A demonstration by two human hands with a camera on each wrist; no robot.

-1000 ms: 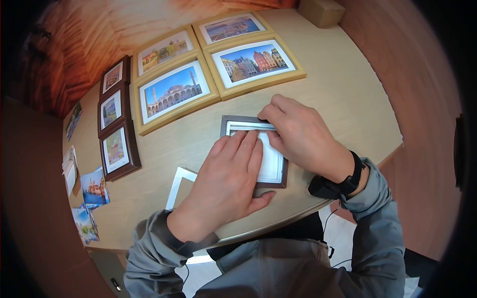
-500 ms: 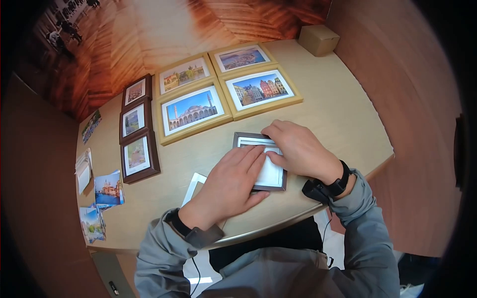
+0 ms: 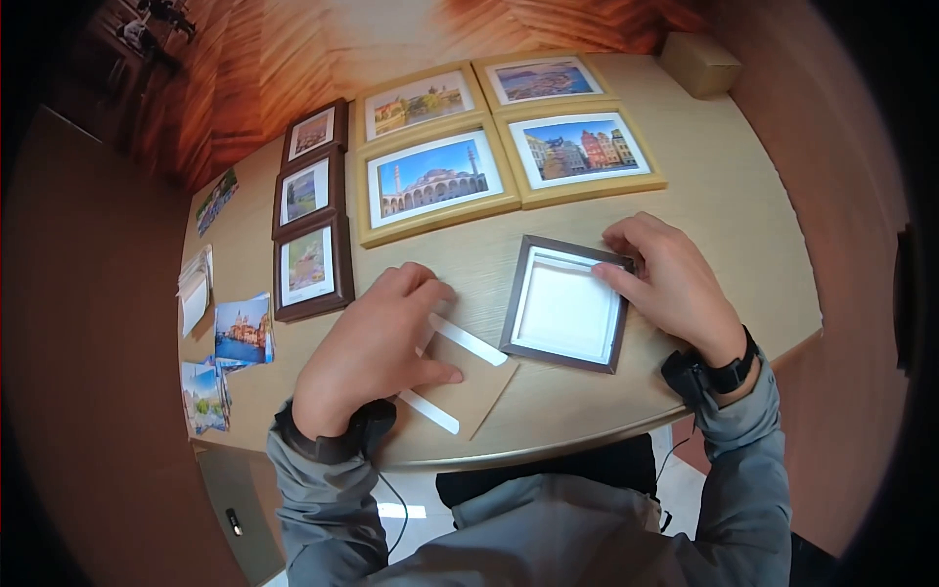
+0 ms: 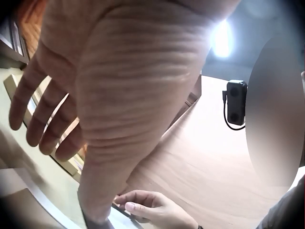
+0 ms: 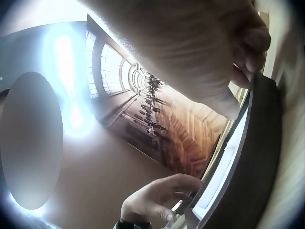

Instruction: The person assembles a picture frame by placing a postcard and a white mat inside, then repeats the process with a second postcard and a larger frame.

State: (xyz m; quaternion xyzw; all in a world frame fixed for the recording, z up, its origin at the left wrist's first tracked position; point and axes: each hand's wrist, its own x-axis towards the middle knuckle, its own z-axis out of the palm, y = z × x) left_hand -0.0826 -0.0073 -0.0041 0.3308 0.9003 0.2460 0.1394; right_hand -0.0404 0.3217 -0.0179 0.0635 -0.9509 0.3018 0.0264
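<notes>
In the head view a dark brown picture frame [image 3: 559, 358] lies on the table, with a white inner border and a white panel inside. My right hand [image 3: 675, 289] grips its far right corner, thumb over the inner edge and fingers outside. The right wrist view shows the dark side of this frame [image 5: 257, 157] close up. Left of the frame, my left hand [image 3: 362, 347] hovers over a tan board [image 3: 479, 391] with white strips showing on it. Its fingers are spread and slightly bent, and the hand hides part of the board.
Several yellow wooden frames [image 3: 440, 230] with pictures stand together at the back. Beside them is a column of three dark brown frames [image 3: 342, 284]. Loose photos [image 3: 242, 330] and a white stack [image 3: 196, 290] lie at the left. A cardboard box [image 3: 699, 67] sits at the far right corner.
My left hand has left the brown frame and moved left over the tan board, uncovering the frame's white inside. My right hand remains at the frame's corner. The head view has shifted.
</notes>
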